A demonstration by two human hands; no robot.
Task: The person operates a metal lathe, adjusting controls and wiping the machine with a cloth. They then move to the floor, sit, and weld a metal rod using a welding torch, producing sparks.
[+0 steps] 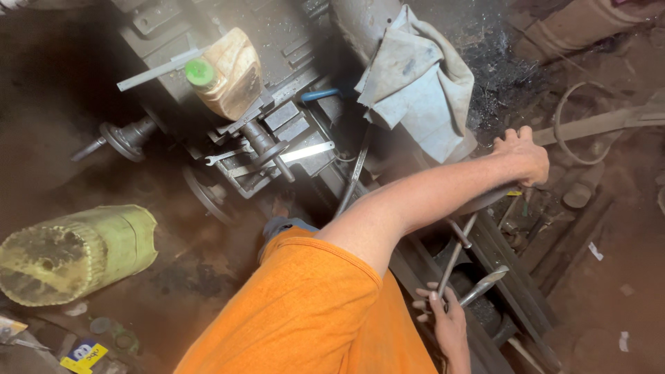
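My right hand [447, 325] has its fingers [424, 299] curled round the lower end of a thin, straight steel rod [455, 255]. The grip is closed but light, w/ fingertips showing on the near side and the thumb hidden. The rod runs up and away from those fingers into the dark, greasy bed of the metal machine [509, 277], and a flat shiny steel lever [485, 280] sits just beside it on the outer side. My left hand [524, 156] is out at full reach, well beyond the right, w/ knuckles bent and palm down over a dark machine part. I can't tell if it's actually clamped on anything, since the contact is under the palm. To do this well, I reckon I should seat the rod deeper in the palm before loading it, bc oily steel slips, keep the wrist in line w/ the rod, and use the left only as a brace. Farther off past the left forearm are a crumpled grey cloth [415, 83], then a small open-end spanner [225, 156] and a yellowed plastic jug with a green cap [225, 73]. All are clear of my fingers, so leave them.
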